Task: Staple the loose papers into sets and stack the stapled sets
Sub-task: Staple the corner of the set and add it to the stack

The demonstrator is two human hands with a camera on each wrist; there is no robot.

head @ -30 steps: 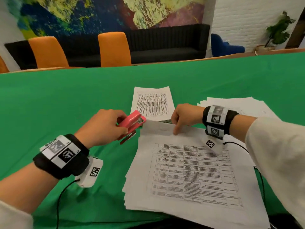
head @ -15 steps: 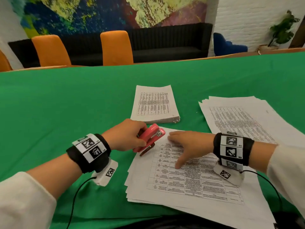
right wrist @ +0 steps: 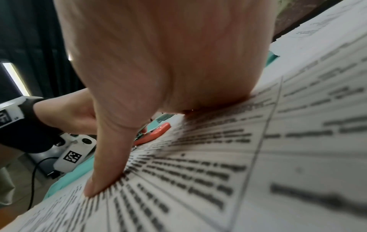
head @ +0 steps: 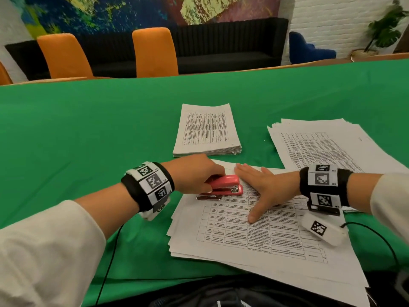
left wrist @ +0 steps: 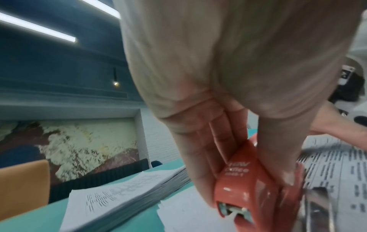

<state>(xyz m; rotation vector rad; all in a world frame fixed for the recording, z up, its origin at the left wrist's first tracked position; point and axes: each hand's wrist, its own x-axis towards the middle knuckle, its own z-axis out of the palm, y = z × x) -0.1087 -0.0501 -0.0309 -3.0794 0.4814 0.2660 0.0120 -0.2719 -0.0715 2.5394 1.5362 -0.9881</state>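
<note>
My left hand grips a red stapler at the top-left corner of the near paper pile. In the left wrist view my fingers and thumb clasp the stapler from both sides, its metal base lying on the printed sheet. My right hand lies flat and open on the same pile, beside the stapler, thumb stretched along the page. A neat stack of sets lies just beyond. A second loose pile sits at the right.
The green table cloth spreads wide to the left and beyond the papers. Orange chairs and a black sofa stand past the far edge. A black cable trails from my right wrist over the table's near edge.
Both hands came down and toward me. The stapler went from tilted in the air to lying level on the pile's corner. My right hand flattened from pinching the sheet edge to pressing the page.
</note>
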